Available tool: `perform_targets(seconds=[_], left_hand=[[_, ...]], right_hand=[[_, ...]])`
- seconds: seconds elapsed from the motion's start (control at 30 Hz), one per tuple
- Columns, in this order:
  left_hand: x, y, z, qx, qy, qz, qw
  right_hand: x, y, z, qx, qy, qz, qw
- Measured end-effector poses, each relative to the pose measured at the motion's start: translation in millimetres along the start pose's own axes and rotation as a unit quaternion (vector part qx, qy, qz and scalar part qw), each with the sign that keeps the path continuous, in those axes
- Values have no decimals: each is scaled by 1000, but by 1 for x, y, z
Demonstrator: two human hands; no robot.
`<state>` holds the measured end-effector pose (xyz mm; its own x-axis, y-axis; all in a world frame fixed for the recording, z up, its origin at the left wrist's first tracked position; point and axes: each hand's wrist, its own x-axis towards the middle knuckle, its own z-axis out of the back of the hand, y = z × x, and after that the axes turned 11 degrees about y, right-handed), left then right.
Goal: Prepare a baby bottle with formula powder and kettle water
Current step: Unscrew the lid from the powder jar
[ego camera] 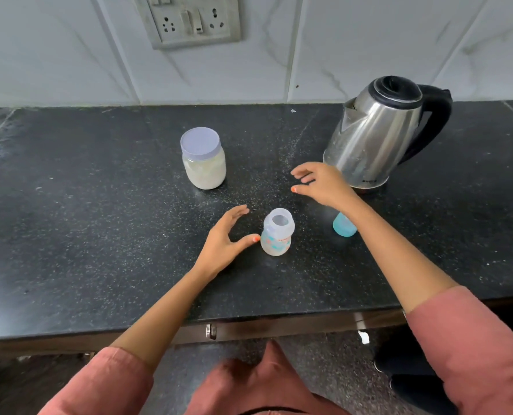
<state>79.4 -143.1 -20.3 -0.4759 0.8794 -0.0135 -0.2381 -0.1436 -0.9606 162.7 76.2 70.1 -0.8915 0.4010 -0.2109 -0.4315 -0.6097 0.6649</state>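
Note:
A small clear baby bottle (276, 232) stands upright and uncapped on the black counter (99, 220). My left hand (224, 239) hovers just left of it, fingers spread, thumb tip close to the bottle's side. Its blue cap (342, 225) sits to the right, partly hidden under my right forearm. My right hand (321, 184) floats open above the counter, between the bottle and a steel kettle (381, 136) with a black handle. A plastic jar of pale formula powder (203, 158) with a lilac lid stands at the back centre, lid on.
A tiled wall with a socket panel (190, 20) rises behind the counter. The counter's front edge runs below my forearms, with a drawer handle (210, 331) under it. Dark shoes (411, 381) lie on the floor at lower right.

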Motion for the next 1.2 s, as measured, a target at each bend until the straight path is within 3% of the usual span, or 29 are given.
perform_targets(seconds=[0.3, 0.47, 0.63, 0.83, 1.2], left_hand=[[30, 17, 74, 71, -224, 38, 971], [60, 28, 102, 67, -173, 75, 980], [82, 29, 116, 22, -126, 43, 991], [90, 29, 119, 3, -164, 57, 985], [61, 11, 116, 20, -164, 30, 986]], right_hand=[[84, 61, -27, 58, 115, 41, 991], [113, 84, -45, 28, 150, 54, 987], [128, 94, -61, 58, 154, 71, 984], [135, 94, -67, 75, 136, 60, 986], [106, 108, -60, 54, 131, 72, 987]])
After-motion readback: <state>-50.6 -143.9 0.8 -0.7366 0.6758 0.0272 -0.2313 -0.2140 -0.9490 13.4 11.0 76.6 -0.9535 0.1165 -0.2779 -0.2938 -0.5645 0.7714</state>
